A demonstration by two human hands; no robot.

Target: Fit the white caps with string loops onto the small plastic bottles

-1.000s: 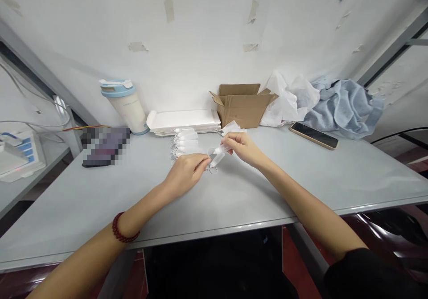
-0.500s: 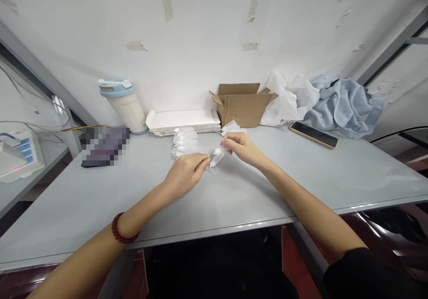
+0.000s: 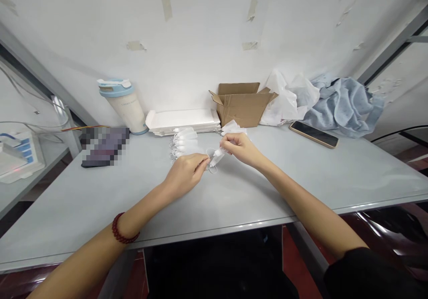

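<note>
My right hand [image 3: 241, 148] is closed, thumb and finger pinching a small translucent white plastic tube with a white cap [image 3: 218, 153]. At the cap end, my left hand [image 3: 186, 173] pinches a thin white cord loop [image 3: 210, 150] between thumb and fingertips. Just below the held tube is another capped tube [image 3: 216, 161] with its own loop; whether it is held or lies on the table I cannot tell. Left of centre, behind my left hand, several similar tubes [image 3: 186, 143] lie in a row, loops towards the left. More pale tubes [image 3: 234, 127] lie behind my right hand.
Along the wall stand a blue-lidded cup [image 3: 125, 109], a stack of flat white boxes [image 3: 183, 120], an open cardboard box [image 3: 241, 111], white plastic bags [image 3: 284, 100] and a blue cloth [image 3: 344, 105]. A phone [image 3: 314, 134] lies at right, a blurred-out dark item [image 3: 105, 147] at left.
My right hand has tipped very slightly and its fingers have curled further over the tube, so less of it shows. My left hand has barely moved.
</note>
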